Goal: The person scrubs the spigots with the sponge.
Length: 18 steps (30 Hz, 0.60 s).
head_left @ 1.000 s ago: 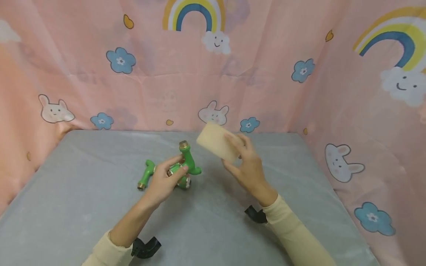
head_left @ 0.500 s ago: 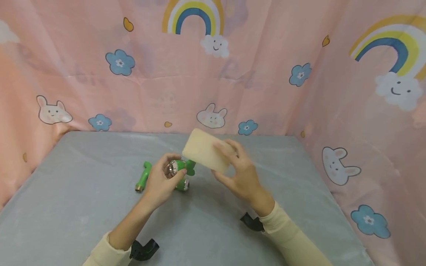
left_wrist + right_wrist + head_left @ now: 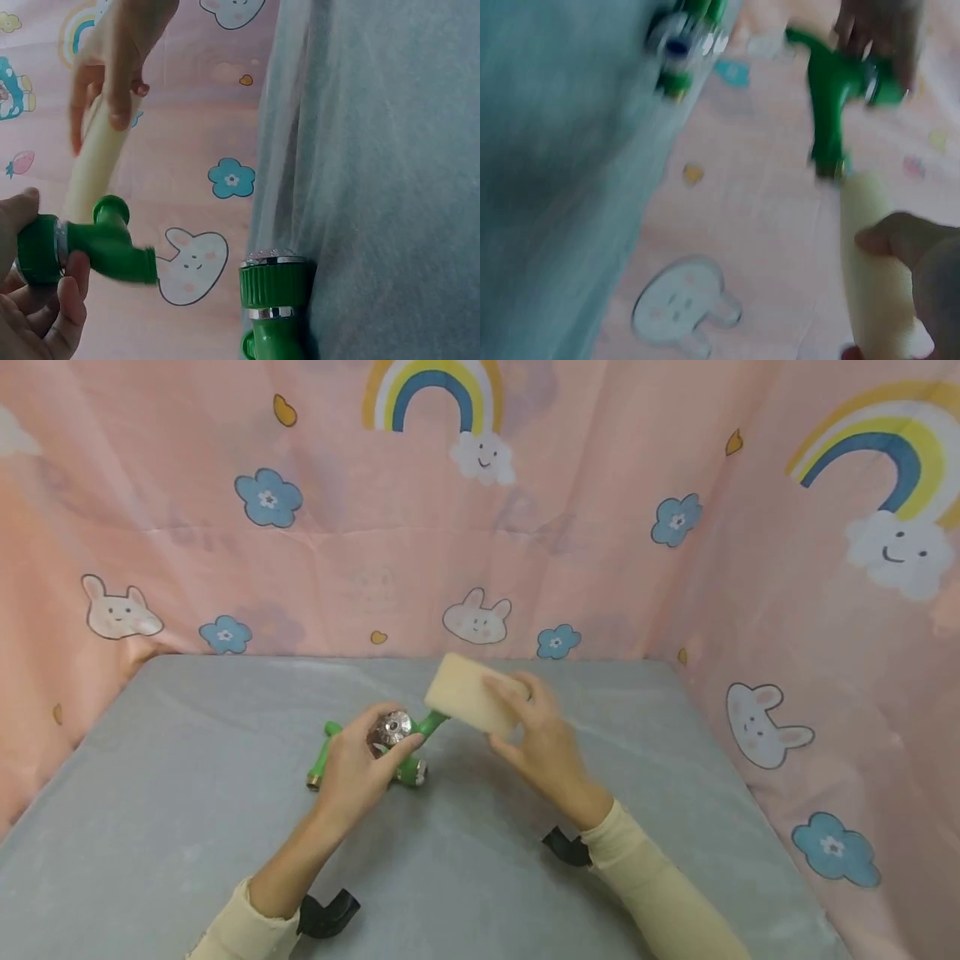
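Observation:
My left hand (image 3: 360, 764) holds a green tap (image 3: 112, 244) by its ribbed knob, above the grey-covered table. The knob's silver patterned face (image 3: 395, 727) points toward the head camera. A pale cream sponge (image 3: 467, 695) is gripped in my right hand (image 3: 551, 756), thumb on one side and fingers on the other. In the right wrist view the brass threaded end (image 3: 829, 166) of the tap is right at the sponge's end. Behind my left hand a second green tap (image 3: 411, 772) lies on the table, its middle partly hidden by that hand.
The table (image 3: 480, 877) wears a grey cloth. A pink printed curtain (image 3: 592, 577) stands at its back and sides. Black curved mounts (image 3: 330, 914) jut from both wrists below the cream sleeves (image 3: 652, 885).
My left hand has turned the held tap, so its threaded end has swung down from upright and the knob's face shows. The sponge has moved left and slightly down, over the tap's end.

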Motion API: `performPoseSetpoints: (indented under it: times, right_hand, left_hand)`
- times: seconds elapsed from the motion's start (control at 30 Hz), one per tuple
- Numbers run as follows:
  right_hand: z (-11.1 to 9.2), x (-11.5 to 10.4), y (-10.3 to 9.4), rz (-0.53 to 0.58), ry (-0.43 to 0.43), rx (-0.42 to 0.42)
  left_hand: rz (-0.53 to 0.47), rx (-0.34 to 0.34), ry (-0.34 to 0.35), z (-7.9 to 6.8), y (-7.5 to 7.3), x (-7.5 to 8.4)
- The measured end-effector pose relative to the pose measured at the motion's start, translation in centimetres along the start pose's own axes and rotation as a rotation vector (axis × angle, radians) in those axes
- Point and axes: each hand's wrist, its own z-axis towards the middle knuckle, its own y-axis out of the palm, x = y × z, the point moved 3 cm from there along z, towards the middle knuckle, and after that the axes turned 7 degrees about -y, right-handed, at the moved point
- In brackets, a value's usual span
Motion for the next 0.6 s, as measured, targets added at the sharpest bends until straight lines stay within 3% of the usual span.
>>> performPoseSetpoints:
  times: [0.1,0.17,0.23,0.37,0.43,0.6]
  right_hand:
    - [0.2,1.8,-0.6,0.004,0.149,0.082]
    - [0.3,2.6,-1.0,0.029,0.202,0.119]
    - [0.4,3.1,-1.3,0.067,0.214,0.119]
    - [0.4,3.3,-1.2,0.089,0.216,0.078]
    - [0.3,3.2,-1.0,0.089,0.228,0.063]
    - [0.2,3.3,-0.7,0.084,0.245,0.037]
  left_hand:
    - [-0.025,-0.055,-0.071,0.0,0.4,-0.2]
    - [-0.042,-0.126,-0.125,0.0,0.9,-0.6]
    - [-0.116,-0.230,-0.184,0.1,1.8,-1.3]
    - [-0.366,-0.407,-0.334,0.2,3.4,-2.8]
    - [-0.448,-0.455,-0.400,0.1,3.8,-3.3]
    - [-0.542,-0.524,-0.494,-0.7,5.3,-3.9]
